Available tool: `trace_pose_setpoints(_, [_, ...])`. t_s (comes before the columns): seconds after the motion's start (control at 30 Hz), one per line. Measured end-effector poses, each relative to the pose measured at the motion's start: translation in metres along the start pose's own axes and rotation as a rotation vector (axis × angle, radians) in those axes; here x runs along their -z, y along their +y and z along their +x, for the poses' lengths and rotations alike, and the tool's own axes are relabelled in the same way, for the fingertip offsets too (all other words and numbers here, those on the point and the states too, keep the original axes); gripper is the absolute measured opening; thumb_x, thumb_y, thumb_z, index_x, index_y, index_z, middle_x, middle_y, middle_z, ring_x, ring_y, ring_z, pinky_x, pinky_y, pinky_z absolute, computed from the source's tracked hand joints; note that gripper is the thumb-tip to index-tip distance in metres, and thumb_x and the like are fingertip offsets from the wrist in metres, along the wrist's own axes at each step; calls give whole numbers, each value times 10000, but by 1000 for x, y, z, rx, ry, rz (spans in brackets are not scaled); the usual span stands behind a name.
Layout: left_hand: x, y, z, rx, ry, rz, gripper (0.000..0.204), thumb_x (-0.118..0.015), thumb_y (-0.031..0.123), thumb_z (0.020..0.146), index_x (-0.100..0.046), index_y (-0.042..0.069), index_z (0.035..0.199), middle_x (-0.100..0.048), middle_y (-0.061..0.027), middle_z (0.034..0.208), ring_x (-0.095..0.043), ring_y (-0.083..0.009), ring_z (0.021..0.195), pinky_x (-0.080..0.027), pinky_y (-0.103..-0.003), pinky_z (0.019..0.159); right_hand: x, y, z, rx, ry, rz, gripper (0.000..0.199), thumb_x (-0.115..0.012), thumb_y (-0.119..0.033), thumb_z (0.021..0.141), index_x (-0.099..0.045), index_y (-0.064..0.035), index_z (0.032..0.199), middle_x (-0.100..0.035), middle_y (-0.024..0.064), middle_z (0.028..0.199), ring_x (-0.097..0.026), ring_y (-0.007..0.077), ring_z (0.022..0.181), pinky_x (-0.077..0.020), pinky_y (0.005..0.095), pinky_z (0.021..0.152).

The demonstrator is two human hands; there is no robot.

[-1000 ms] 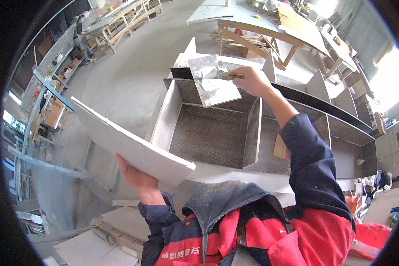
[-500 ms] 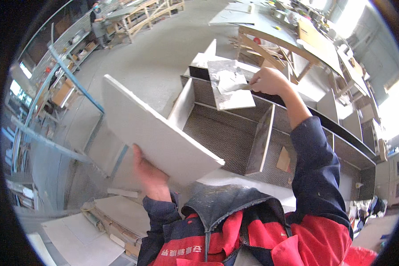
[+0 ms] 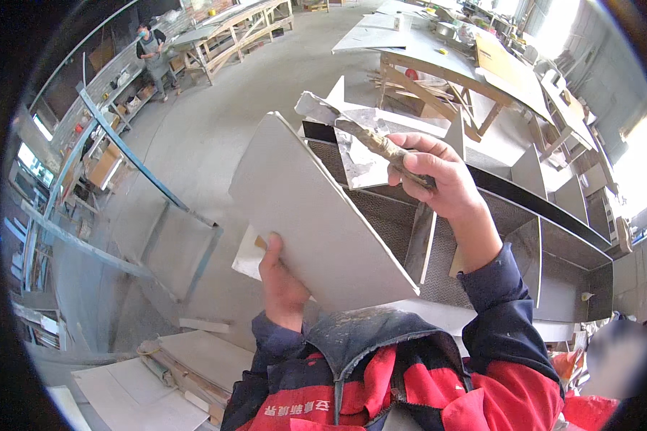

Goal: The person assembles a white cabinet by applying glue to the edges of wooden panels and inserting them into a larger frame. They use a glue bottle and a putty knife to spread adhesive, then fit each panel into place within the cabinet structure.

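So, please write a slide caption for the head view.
Left hand holds a pale board; right hand holds a scraper near open shelving.

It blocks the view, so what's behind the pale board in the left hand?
Beyond the pale board, grey floor, part of the open cabinet and a smeared sheet show. The cabinet's left portion and part of the left hand are covered.

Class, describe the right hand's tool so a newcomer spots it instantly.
Find the long compartmented unit filling the picture's right half. Over its left part, the right hand holds a slim tool. Unlike the broad pale panel in the left hand, it is narrow, with a brownish handle and whitish-smeared blade.
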State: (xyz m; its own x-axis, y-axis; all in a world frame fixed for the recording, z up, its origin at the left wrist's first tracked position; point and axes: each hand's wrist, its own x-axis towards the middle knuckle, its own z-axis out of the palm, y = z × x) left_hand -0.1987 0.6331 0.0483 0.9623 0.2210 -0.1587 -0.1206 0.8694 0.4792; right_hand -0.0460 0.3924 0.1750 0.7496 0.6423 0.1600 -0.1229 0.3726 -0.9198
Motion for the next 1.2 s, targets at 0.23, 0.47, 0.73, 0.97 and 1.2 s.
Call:
trace_pose_setpoints(0.23, [-3, -4, 3, 39, -4, 38, 594, -526, 400, 1037, -391, 80, 1519, -501, -129, 1494, -482, -341, 1361, -371, -531, 1142, -10, 7, -5, 67, 27, -66, 324, -637, -108, 973, -666, -55, 1291, -718, 135, 901, -427, 52, 504, -348, 187, 464])
trace_pose_setpoints(0.47, [-9, -1, 3, 2, -24, 70, 601, -491, 391, 1044, -367, 36, 1513, -504, -158, 1448, -483, -335, 1340, -371, -503, 1134, -20, 11, -10, 37, 84, -223, 367, -665, -87, 936, -669, -40, 1300, -724, 72, 870, -448, 42, 565, -351, 190, 496])
trace_pose_setpoints(0.73, [-2, 14, 14, -69, -80, 31, 568, -455, 407, 1066, -399, 31, 1488, -509, -145, 1445, -493, -313, 1335, -396, -480, 1121, -14, 5, -34, 8, 110, -385, 328, -649, -31, 900, -729, -38, 1219, -740, 85, 842, -454, 35, 531, -368, 183, 482])
trace_pose_setpoints(0.97, [-7, 27, 20, -94, -133, -13, 585, -425, 430, 1075, -395, 30, 1500, -516, -150, 1454, -514, -339, 1315, -399, -501, 1116, -7, -8, -60, -61, 119, -471, 352, -700, -77, 859, -744, -51, 1208, -749, 25, 851, -515, 4, 597, -379, 175, 516])
trace_pose_setpoints(1.2, [-14, 36, 25, -134, -163, 1, 588, -436, 446, 1068, -396, 46, 1497, -510, -152, 1456, -501, -335, 1331, -393, -510, 1119, 5, -12, -82, 3, 128, -455, 357, -766, -31, 791, -768, -34, 1149, -737, 17, 964, -563, 16, 690, -412, 186, 573])
